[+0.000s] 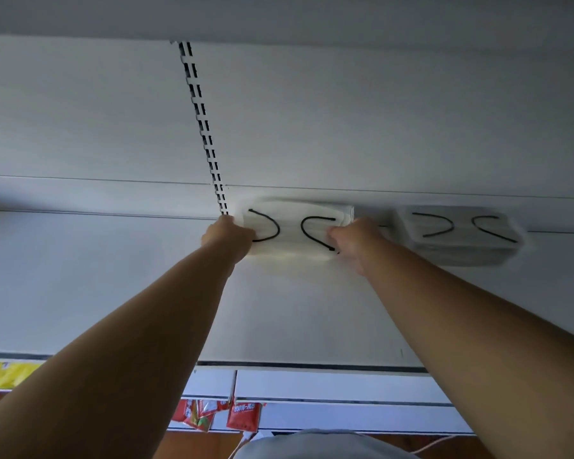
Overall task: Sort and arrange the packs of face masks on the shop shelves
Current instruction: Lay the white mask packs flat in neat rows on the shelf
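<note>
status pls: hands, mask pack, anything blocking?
Left hand and right hand grip the white mask pack by its ends, at the shelf's back. Second mask pack lies to its right, apart. Nothing blocking.

— What is seen of the shelf (113, 293)?
— Smooth, matt white metal, as it looks.
— And the packs?
— Clear glossy plastic around white cloth masks: near pack (292, 226), far pack (461, 240).

A shop: white metal display shelving with a black-slotted upright rail (202, 124) rising above the gripping hands, clear-wrapped packs of white face masks (461, 235) stocked just right of them, and red snack sachets (244, 416) hanging well below.
</note>
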The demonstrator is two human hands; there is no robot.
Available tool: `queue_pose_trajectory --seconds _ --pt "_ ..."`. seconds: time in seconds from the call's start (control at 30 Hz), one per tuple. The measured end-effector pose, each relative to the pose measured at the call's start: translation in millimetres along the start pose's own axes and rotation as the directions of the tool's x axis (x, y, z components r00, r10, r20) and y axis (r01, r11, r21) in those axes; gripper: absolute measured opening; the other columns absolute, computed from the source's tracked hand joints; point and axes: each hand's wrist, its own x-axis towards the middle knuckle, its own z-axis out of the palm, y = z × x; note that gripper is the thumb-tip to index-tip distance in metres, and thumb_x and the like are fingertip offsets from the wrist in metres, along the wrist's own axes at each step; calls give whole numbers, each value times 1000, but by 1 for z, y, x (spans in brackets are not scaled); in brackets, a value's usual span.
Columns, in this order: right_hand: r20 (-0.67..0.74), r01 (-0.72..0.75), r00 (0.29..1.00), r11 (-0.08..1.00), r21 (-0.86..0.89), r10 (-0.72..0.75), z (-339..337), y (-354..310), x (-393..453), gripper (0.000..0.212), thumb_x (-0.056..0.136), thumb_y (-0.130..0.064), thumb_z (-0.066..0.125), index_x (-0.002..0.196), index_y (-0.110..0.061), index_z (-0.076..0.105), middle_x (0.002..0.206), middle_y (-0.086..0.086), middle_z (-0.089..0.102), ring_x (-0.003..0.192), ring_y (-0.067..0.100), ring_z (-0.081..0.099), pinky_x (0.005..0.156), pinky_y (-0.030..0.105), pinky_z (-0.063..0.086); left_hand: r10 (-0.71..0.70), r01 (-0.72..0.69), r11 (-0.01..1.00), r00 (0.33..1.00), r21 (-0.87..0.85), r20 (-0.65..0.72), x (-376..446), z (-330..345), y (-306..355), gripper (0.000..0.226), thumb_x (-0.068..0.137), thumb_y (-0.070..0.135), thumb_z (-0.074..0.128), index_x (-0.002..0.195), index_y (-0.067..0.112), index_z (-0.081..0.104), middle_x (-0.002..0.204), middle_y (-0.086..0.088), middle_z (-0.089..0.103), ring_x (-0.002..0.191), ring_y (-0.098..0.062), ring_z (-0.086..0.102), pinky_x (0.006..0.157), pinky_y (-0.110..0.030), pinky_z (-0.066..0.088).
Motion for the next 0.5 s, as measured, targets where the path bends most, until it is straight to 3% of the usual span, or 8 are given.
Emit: queue_pose_trajectory --seconds 0.13,0.2,0.3,0.37,0.43,0.5 --pt "60 -54 997 996 76 50 7 -10 3 17 85 -19 67 96 -6 64 85 10 61 79 26 57 72 32 47 -62 65 989 998 -133 27 8 1 5 37 90 23 62 123 8 52 98 -6 50 77 -23 47 58 -27 39" --pt "122 -111 988 981 158 92 11 -13 5 18 85 -22 69 99 -10 67 102 7 69 81 20 56 70 30 46 -105 112 970 993 -217 45 9 -2 8 30 90 29 64 108 6 55 87 -5 49 68 -19 43 56 -25 36" --pt "186 -189 972 949 252 145 14 -11 7 24 87 -23 70 106 -9 70 117 7 70 75 14 51 67 29 42 -182 210 937 976 -280 122 9 -7 11 34 86 38 69 101 11 54 83 -4 45 62 -19 39 53 -25 33" --pt "221 -213 963 934 287 152 14 -12 7 11 89 -20 69 89 -9 68 106 4 70 69 12 47 67 29 40 -216 254 918 964 -304 152 6 -11 12 33 86 38 70 99 14 52 82 -3 45 61 -20 39 53 -25 33" --pt "228 -210 964 920 330 139 11 -9 3 20 91 -18 68 75 -12 59 84 0 65 66 10 45 73 28 40 -218 258 913 964 -318 155 5 -13 7 29 86 34 70 97 14 52 81 -4 44 61 -20 38 52 -24 31" --pt "226 -175 969 916 361 96 10 -4 1 19 87 -21 72 77 -13 58 82 -1 66 70 12 52 73 27 44 -155 207 914 973 -349 172 0 -16 0 28 83 30 72 98 13 56 83 -5 50 63 -20 42 54 -24 34"
